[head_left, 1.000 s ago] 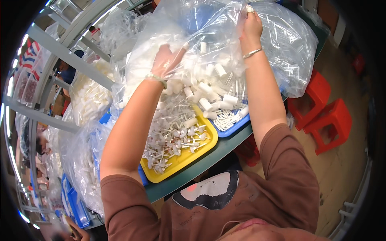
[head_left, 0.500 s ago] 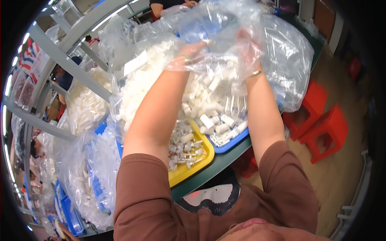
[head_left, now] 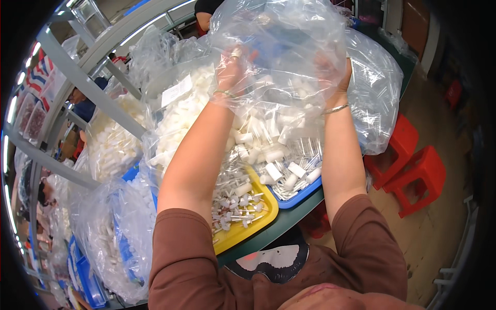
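Observation:
A large clear plastic bag (head_left: 284,46) is stretched between my two raised hands above the trays. My left hand (head_left: 230,72), with a white wrap on one fingertip, grips the bag's left side. On the opposite side my right hand (head_left: 333,75) grips the bag, its fingers partly veiled by the film. Below the bag lie white cylinder-shaped pieces (head_left: 274,155), some seen through the plastic. Closest to me, a blue tray (head_left: 297,200) holds more of these and thin white sticks. Beside it a yellow tray (head_left: 266,219) carries small white stemmed parts (head_left: 235,209).
To the left, a big clear bag of white pieces (head_left: 175,124) bears a paper label (head_left: 176,91). A grey metal frame (head_left: 93,88) crosses there. Another clear bag (head_left: 374,88) lies at right, near red stools (head_left: 423,181) on the floor. Another person (head_left: 205,15) is at the far side.
Both hands have lifted and spread the bag, which now stands higher and rounder between them. The right hand has moved a little outward, and more of the white pieces beneath shows.

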The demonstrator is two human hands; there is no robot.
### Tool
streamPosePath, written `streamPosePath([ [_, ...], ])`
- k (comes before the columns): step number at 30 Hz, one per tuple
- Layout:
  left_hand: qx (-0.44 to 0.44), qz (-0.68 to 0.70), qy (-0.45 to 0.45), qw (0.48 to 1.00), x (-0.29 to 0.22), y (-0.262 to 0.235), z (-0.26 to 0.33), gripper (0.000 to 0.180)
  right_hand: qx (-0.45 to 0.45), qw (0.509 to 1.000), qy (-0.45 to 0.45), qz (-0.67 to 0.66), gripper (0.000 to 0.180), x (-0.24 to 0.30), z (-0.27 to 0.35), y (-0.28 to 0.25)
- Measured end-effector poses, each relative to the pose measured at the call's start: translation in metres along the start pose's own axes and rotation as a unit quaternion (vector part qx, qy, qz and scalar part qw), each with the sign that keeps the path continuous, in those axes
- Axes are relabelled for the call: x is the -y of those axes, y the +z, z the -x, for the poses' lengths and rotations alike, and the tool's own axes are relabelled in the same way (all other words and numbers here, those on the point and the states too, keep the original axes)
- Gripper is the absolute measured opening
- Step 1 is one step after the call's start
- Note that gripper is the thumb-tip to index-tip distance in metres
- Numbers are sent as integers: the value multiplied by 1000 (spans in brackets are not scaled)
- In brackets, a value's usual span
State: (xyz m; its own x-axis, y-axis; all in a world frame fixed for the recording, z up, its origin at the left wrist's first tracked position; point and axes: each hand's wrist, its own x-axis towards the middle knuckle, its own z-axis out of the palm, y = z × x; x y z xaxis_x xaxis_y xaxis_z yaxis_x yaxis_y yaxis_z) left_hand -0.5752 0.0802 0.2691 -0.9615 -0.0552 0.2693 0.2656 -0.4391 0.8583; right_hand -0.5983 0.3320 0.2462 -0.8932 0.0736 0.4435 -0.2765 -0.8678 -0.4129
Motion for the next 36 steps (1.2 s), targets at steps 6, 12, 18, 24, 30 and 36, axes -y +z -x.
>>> streamPosePath([
  [6, 18, 80, -21, 996, -24, 15, 0, 32, 28, 980, 100, 168, 34, -29, -29, -34],
  [12, 68, -35, -9, 997, -20, 11, -6, 38, 257, 797, 8, 547, 27, -53, -33, -45],
  [18, 87, -284, 32, 954, -8, -20, 11, 48, 222, 350, -121, 902, 37, -14, 9, 28],
  [24, 2, -671, 315, 671, -7, -67, 6, 59, 86, 389, -344, 851, 43, -16, 2, 0],
  [30, 55, -517, 240, 819, -1, -85, 10, 70, 141, 546, -417, 713, 41, -21, 4, 4],
  [36, 55, -468, 134, 872, -12, -41, 5, 79, 128, 928, -86, 340, 42, -15, -7, -14],
])
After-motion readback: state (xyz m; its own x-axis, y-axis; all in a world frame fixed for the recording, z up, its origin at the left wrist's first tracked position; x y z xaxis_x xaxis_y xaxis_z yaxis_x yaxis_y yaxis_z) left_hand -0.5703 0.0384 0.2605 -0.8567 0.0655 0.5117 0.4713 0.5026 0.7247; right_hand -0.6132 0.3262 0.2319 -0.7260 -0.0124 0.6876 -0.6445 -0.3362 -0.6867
